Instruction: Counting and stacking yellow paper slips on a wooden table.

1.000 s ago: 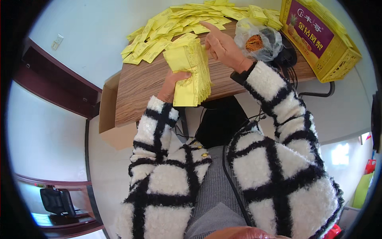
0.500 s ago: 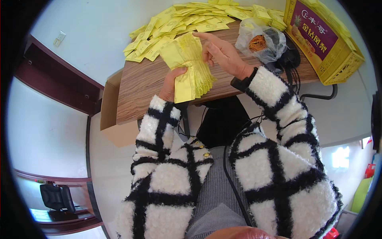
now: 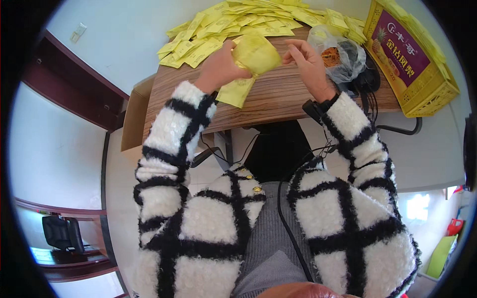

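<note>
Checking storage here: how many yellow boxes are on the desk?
1. The yellow box sits at the desk's far right end, beside a clear plastic bag. Others may lie outside the view.

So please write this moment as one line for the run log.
left hand: holds packets | right hand: open, beside packets | table: loose pile

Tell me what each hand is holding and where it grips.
The left hand holds a stack of yellow packets at the stack's left side. The right hand is open beside the stack's right edge; whether its fingertips touch cannot be told.
</note>
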